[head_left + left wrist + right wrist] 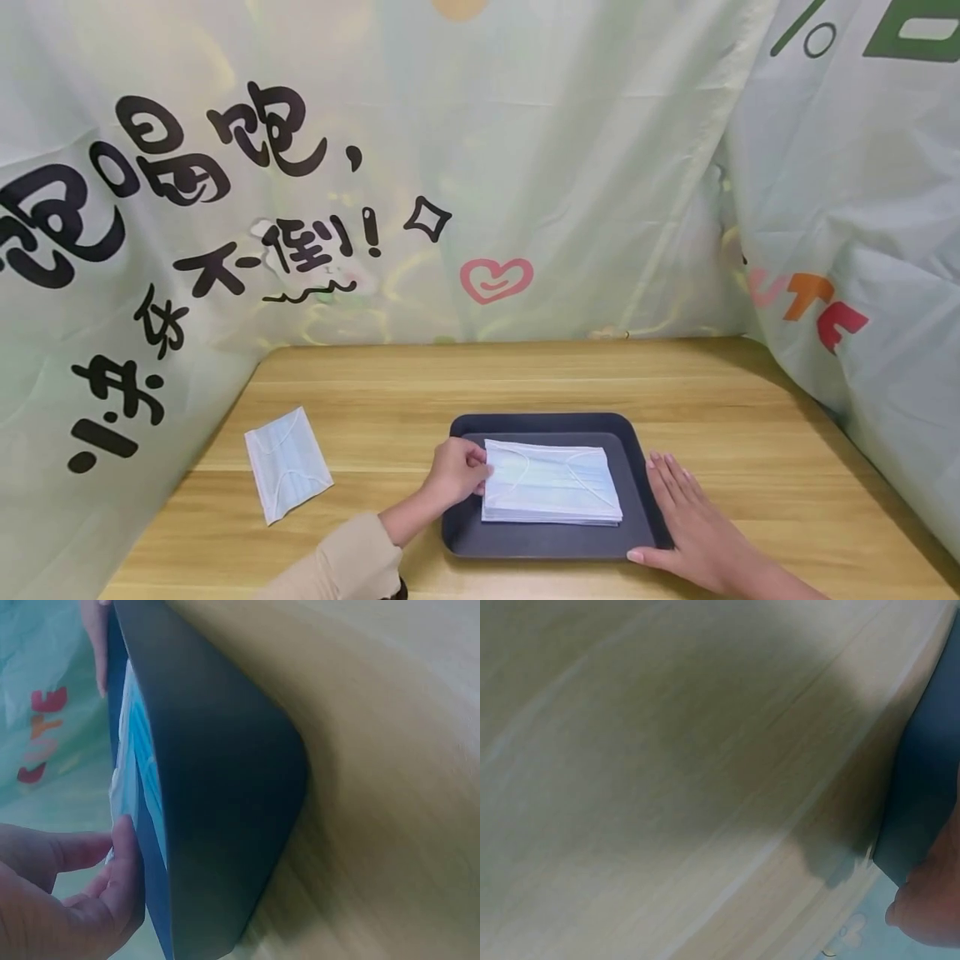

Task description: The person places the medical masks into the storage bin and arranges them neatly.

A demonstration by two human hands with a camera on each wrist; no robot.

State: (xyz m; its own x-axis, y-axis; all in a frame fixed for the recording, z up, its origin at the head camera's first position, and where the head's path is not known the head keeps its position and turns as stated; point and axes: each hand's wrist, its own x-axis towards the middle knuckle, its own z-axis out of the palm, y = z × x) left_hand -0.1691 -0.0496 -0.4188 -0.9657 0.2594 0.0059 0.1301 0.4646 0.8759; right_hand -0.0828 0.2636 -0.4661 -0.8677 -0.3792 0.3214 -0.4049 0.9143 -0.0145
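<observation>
A stack of pale blue face masks (551, 483) lies in a dark rectangular tray (540, 543). At the stack's left edge my left hand (456, 473) pinches the end of a mask between thumb and fingers, which the left wrist view shows from the side, past the tray wall (225, 772). My right hand (693, 525) rests against the tray's right side with its fingers straight, the thumb at the near right corner. Only part of that hand (934, 892) shows in the right wrist view, beside the tray's outer wall. How many masks the left hand pinches is hidden.
A single face mask (288, 467) lies apart on the wooden table (375, 383), to the left of the tray. Printed cloth (600, 208) hangs behind the table and along both sides.
</observation>
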